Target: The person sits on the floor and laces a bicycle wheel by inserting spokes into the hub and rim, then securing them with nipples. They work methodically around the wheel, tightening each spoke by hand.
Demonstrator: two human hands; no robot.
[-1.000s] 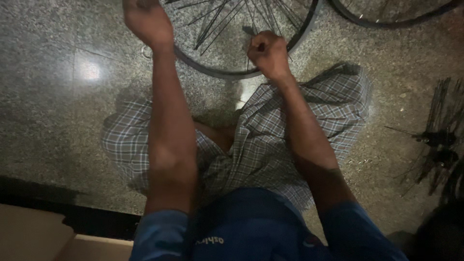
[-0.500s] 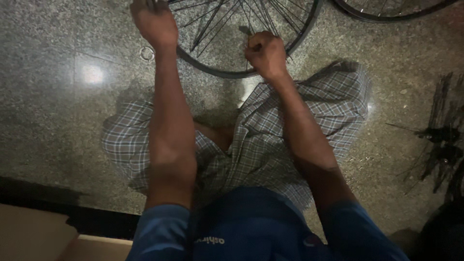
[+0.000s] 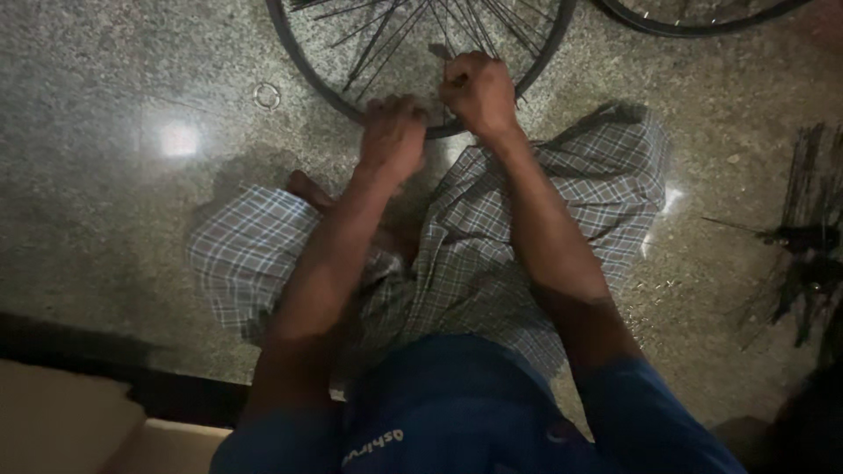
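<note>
While gripped: two hands (image 3: 392, 136) (image 3: 479, 88), one wheel (image 3: 351, 96).

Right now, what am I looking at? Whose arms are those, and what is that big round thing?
The picture comes from a camera worn on a person's head, looking down. So the two arms are that person's own, and you see their blue shirt and checked cloth below. They sit on a speckled stone floor. The big round thing is a bicycle wheel lying flat, with thin spokes inside. The left hand rests on the near part of the rim. The right hand is closed in a fist beside it, over the rim; whether it holds a small tool I cannot tell. Another wheel peeks in at the top right. A small ring lies on the floor, and a dark bundle of thin rods lies at the right.
</note>
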